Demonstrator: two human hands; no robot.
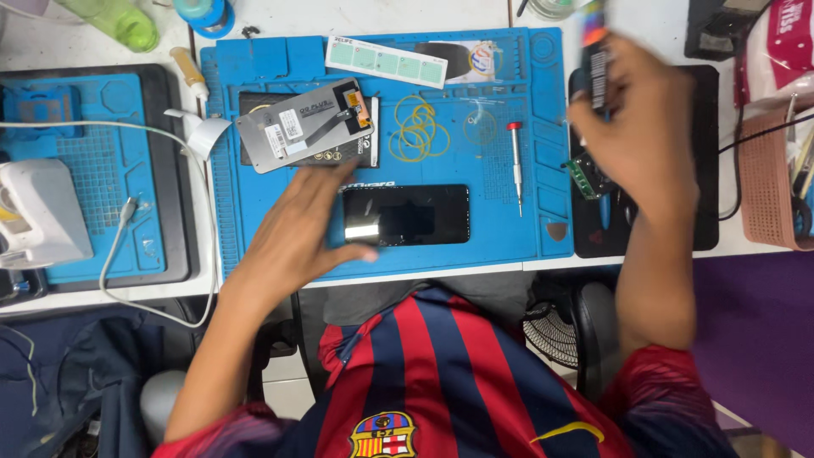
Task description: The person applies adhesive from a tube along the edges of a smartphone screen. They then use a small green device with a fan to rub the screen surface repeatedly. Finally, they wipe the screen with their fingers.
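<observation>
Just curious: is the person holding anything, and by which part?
The right hand grips a dark, blurred tool around its lower end. The left hand rests on the black phone's left end.

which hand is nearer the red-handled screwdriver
The right hand: it is raised just right of the screwdriver, holding a dark tool. The left hand rests on the black phone, lower left.

Desk [280, 17]: white, far side.
Floor [755, 331]: purple, near right.
Chair [593, 335]: black, near.
Light: bright, even.
</observation>
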